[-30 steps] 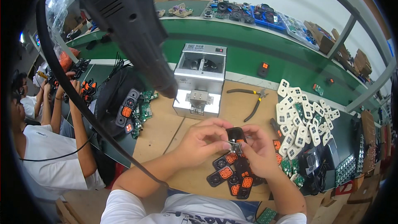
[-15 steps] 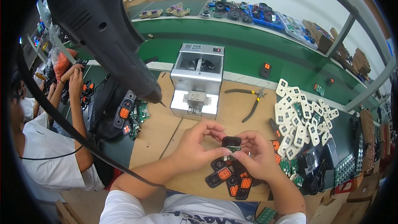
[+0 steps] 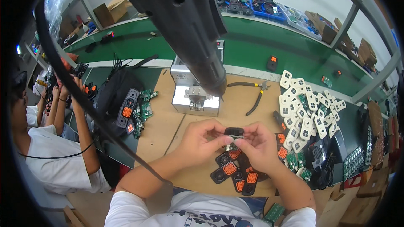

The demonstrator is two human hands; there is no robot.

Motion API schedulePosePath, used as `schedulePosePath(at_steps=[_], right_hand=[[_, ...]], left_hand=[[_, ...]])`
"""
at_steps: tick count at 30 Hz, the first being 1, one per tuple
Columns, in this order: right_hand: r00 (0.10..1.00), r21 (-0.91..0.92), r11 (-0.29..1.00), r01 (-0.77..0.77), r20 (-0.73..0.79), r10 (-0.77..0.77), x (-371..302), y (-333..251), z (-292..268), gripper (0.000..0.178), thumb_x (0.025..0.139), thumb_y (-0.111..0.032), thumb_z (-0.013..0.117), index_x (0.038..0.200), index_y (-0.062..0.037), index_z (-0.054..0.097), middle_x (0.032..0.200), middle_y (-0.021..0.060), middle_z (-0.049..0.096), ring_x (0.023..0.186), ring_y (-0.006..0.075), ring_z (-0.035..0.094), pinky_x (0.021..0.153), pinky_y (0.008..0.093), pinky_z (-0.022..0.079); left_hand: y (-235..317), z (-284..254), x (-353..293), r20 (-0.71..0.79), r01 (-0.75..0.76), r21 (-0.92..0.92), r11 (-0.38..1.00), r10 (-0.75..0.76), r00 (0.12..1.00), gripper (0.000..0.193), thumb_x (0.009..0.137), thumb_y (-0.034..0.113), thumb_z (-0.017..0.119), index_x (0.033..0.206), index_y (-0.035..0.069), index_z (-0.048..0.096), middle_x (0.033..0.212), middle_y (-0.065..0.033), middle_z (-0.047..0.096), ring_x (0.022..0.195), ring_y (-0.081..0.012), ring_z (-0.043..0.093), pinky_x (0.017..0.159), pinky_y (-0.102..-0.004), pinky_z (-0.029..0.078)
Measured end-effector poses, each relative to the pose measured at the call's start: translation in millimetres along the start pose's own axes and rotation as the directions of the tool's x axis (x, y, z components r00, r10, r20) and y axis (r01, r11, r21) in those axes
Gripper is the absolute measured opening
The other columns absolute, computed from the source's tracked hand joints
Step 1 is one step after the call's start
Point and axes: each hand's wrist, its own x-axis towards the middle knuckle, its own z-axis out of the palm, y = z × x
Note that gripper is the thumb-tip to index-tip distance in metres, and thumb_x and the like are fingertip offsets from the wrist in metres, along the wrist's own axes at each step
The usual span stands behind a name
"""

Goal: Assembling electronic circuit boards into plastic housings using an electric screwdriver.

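Two hands, left [image 3: 202, 141] and right [image 3: 261, 146], pinch a black casing [image 3: 234, 131] between fingers [image 3: 253, 129], rounded end pointing away, long axis foreshortened.

Room is lying toward the brown flat board [image 3: 158, 120]'s far left corner.
Black tapered screwdriver [image 3: 185, 29] is hanging above; black-and-orange oblong panels [image 3: 228, 169] are blocking the near edge, white rounded panels [image 3: 306, 128] the right.

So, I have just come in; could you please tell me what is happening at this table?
A person holds a small black part between the left hand and the right hand, thumbs nearly meeting at its near side. Black-and-orange pieces lie just below the hands. Beyond them, a dark power tool partly hides a silver machine. Pliers and a pile of pale casings lie to the right.
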Motion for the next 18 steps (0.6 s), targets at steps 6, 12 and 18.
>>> schedulePosePath(at_steps=[6, 12, 18], right_hand=[[0.982, 0.132, 0.974, -0.185, 0.002, 0.187, 3.9, -12.4, -10.2, 0.027, 0.099, -0.009, 0.057, 0.124, 0.0017, 0.052, 0.107, 0.007, 0.065, 0.1, 0.0117, 0.063, 0.089, 0.0288, 0.053], [0.926, 0.648, 0.682, -0.34, 0.106, 0.362, 3.8, -5.9, -27.1, 0.026, 0.102, -0.024, 0.047, 0.116, -0.0046, 0.056, 0.109, 0.011, 0.066, 0.102, 0.0286, 0.066, 0.092, 0.0438, 0.054], [0.841, 0.59, 0.647, -0.483, 0.108, 0.53, 3.0, -7.5, -10.0, 0.04, 0.102, -0.038, 0.038, 0.112, -0.0044, 0.057, 0.108, 0.0156, 0.065, 0.09, 0.0357, 0.068, 0.088, 0.0528, 0.052]], left_hand=[[43.7, -48.4, 25.7, -0.472, -0.613, 0.145, 0.777, 0.599, 0.647, 0.09, 0.066, 0.049, 0.091, 0.126, 0.007, 0.039, 0.104, -0.0038, 0.043, 0.091, -0.0135, 0.047, 0.085, -0.0283, 0.042], [165.0, -59.2, 63.5, 0.196, -0.414, -0.003, 0.91, 0.406, 0.893, 0.065, 0.088, 0.055, 0.066, 0.119, 0.001, 0.045, 0.084, -0.0061, 0.057, 0.074, -0.0184, 0.062, 0.074, -0.0368, 0.054], [92.6, -56.9, 90.0, -0.156, -0.389, 0.072, 0.919, 0.395, 0.905, 0.056, 0.096, 0.057, 0.055, 0.09, 0.001, 0.054, 0.057, -0.0009, 0.048, 0.047, -0.0113, 0.049, 0.048, -0.0278, 0.044]])
